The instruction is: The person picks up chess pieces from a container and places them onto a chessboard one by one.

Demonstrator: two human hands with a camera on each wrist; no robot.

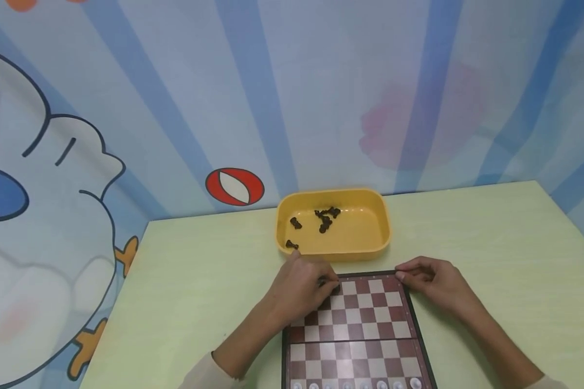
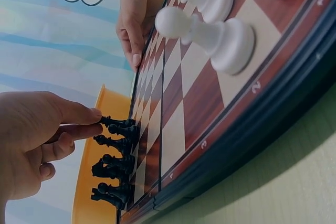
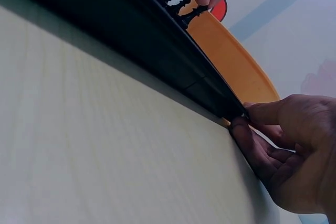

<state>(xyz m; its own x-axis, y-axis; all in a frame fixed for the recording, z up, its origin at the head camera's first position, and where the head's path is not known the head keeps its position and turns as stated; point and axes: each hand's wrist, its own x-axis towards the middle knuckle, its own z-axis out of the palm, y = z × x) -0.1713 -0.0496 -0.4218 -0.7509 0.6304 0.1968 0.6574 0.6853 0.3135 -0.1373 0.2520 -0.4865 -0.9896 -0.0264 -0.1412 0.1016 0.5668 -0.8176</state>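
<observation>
A folding chessboard (image 1: 351,350) lies in front of me, with white chess pieces (image 2: 235,45) standing along its near side. My left hand (image 1: 297,289) is over the far left part of the board. Its thumb and fingertip pinch the top of a black chess piece (image 2: 118,122), which stands at the end of a group of black pieces (image 2: 113,166) by the far edge. In the head view that hand hides most of them. My right hand (image 1: 440,283) pinches the board's far right corner between thumb and fingers, seen close in the right wrist view.
Just beyond the board stands a yellow tray (image 1: 360,254) with several black pieces (image 1: 326,219) lying loose in it. The pale table (image 1: 204,270) meets a wall covering (image 1: 321,97) printed with cartoons behind the tray.
</observation>
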